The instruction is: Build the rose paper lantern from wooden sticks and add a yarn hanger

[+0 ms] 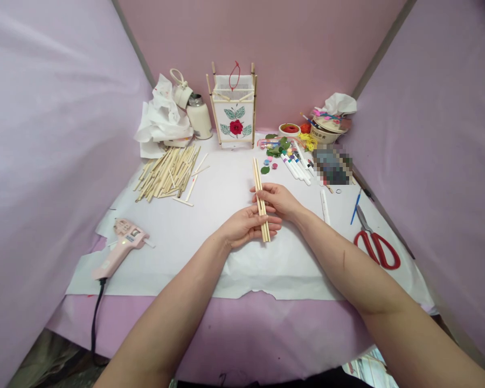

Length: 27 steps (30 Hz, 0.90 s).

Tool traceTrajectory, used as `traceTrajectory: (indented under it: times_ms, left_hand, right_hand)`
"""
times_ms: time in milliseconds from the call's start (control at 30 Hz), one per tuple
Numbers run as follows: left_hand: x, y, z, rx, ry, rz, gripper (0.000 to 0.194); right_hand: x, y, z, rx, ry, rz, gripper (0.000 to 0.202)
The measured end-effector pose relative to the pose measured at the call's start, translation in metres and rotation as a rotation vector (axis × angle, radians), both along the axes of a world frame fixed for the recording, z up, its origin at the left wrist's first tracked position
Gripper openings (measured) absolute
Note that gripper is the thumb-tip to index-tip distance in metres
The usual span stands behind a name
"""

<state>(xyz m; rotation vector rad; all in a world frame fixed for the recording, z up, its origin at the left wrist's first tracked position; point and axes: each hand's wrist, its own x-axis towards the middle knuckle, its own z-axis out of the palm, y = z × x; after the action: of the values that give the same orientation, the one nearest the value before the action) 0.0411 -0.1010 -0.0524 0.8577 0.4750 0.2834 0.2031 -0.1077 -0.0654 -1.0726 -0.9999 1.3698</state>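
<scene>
A small bundle of thin wooden sticks (257,178) is held over the middle of the white-covered table, lengthwise away from me. My left hand (248,223) grips its near end, thumb on top and fingers underneath. Higher up the bundle, my right hand (277,199) pinches it between thumb and fingers. The exact number of sticks is hard to tell where the fingers cover them. Beyond the hands stands a stick-framed lantern (233,110) with white panels, a red rose, green leaves and a red cord loop.
At left lie a pile of sticks (172,172) and a pink glue gun (125,242) with a black cord. A bottle (199,116) stands behind. To the right are markers (297,167), leaves (283,145), red-handled scissors (375,245), a blue brush (356,207) and a tub (325,132).
</scene>
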Motion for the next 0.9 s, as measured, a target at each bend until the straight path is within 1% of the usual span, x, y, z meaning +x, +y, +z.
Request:
traceTrajectory:
  times_ms: [67,167,233,333,467,600,733,900]
  left_hand:
    - [0.003,-0.002,-0.001,0.052,0.003,0.020,0.027]
    - [0.008,-0.004,-0.003,0.196,-0.033,0.136,0.027]
    - [0.010,-0.005,-0.004,0.323,-0.066,0.230,0.024]
    - [0.011,-0.006,-0.004,0.514,-0.041,0.290,0.018]
    - [0.008,-0.007,-0.004,0.644,0.051,0.296,0.020]
    - [0.006,-0.007,-0.005,0.735,0.116,0.257,0.021]
    - [0.005,-0.007,-0.007,0.742,0.117,0.228,0.022]
    - [0.004,-0.009,-0.008,0.765,0.125,0.222,0.023]
  right_hand:
    - [0.000,-0.002,0.003,0.041,0.013,0.020,0.029]
    - [0.002,-0.006,0.009,0.127,0.006,0.018,0.035]
    - [0.002,-0.008,0.016,0.206,-0.040,-0.034,0.040]
    - [0.001,-0.013,0.030,0.302,-0.143,-0.126,0.040]
    - [-0.007,-0.022,0.056,0.386,-0.182,-0.143,0.035]
    - [-0.014,-0.035,0.078,0.435,-0.234,-0.174,0.030]
    - [-0.016,-0.044,0.089,0.433,-0.292,-0.223,0.019]
    - [-0.015,-0.049,0.096,0.416,-0.371,-0.227,0.017]
